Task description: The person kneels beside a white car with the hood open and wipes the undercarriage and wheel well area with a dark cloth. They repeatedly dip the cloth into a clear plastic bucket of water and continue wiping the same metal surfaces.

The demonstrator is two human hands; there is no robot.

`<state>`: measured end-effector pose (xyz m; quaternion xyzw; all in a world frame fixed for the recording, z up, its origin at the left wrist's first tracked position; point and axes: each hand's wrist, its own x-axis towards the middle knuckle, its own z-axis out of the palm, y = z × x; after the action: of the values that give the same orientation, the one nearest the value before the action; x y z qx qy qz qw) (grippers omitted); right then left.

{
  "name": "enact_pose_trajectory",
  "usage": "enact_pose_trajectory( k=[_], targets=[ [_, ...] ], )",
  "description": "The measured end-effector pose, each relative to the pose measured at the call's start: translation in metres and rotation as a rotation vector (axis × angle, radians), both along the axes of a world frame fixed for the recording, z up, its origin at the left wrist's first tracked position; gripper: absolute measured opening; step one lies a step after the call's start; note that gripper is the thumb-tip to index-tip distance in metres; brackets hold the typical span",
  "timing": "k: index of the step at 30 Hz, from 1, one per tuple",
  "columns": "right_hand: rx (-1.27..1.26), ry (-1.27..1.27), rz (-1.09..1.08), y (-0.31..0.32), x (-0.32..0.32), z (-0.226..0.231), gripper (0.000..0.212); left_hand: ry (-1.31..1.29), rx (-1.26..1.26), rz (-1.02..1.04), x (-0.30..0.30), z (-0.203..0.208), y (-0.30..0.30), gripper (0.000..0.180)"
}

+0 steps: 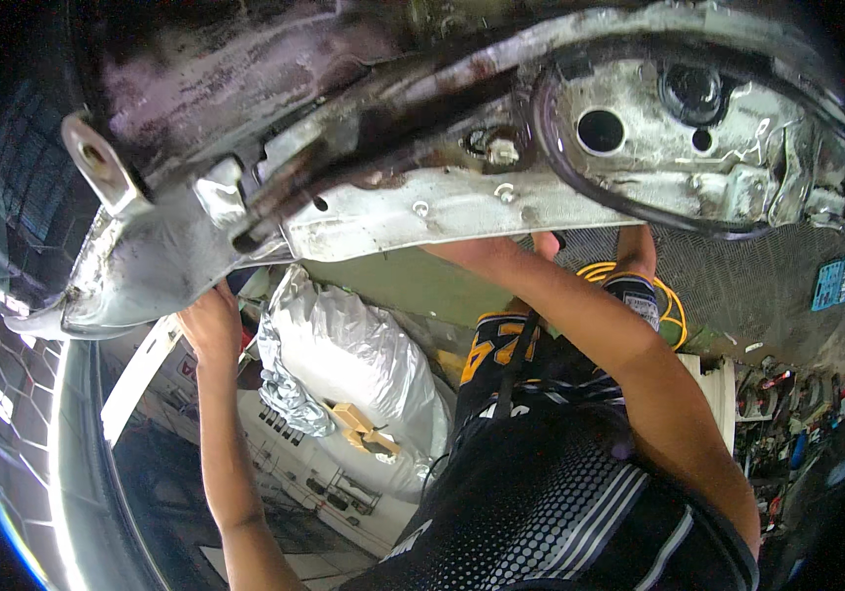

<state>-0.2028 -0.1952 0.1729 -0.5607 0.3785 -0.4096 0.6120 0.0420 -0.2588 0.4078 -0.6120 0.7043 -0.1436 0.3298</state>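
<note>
A bare car body section (373, 219), with worn white and grey metal, spans the upper view. At its left end, my left hand (214, 320) reaches up to the lower edge of a grey curved corner panel (152, 271). Its fingers are mostly hidden behind that edge, so a grip cannot be made out. My right forearm (580, 305) runs up and leftward to the white lower flange. The right hand (472, 254) goes under that flange; its fingers are out of sight. A black rubber seal (629, 205) loops loosely over the metal at the right.
Silvery plastic sheeting (354, 345) covers a bulky shape below, with a tan block (358, 424) on it. A yellow hose (679, 315) coils on the floor by my leg. Assorted tools (787, 414) lie at the right, below a blue package (834, 283). A metal bracket (97, 158) juts out upper left.
</note>
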Motion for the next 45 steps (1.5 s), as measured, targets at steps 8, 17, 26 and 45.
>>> enact_pose_trajectory(
  k=[8, 17, 26, 45],
  targets=[
    [0.262, -0.612, 0.097, 0.025, 0.017, -0.012, 0.064, -0.074, 0.102, 0.07, -0.004, 0.006, 0.001, 0.028],
    [-0.371, 0.575, 0.218, -0.017, 0.022, 0.032, 0.033, -0.023, 0.081, 0.108, 0.002, 0.0, 0.005, 0.025],
    [-0.27, 0.255, -0.257, -0.002, 0.039, 0.031, 0.032, 0.065, -0.01, 0.03, 0.005, -0.005, 0.004, 0.033],
    [-0.175, 0.231, 0.019, -0.009, 0.041, 0.008, 0.035, 0.072, -0.041, 0.003, -0.003, -0.007, 0.002, 0.035]
  ],
)
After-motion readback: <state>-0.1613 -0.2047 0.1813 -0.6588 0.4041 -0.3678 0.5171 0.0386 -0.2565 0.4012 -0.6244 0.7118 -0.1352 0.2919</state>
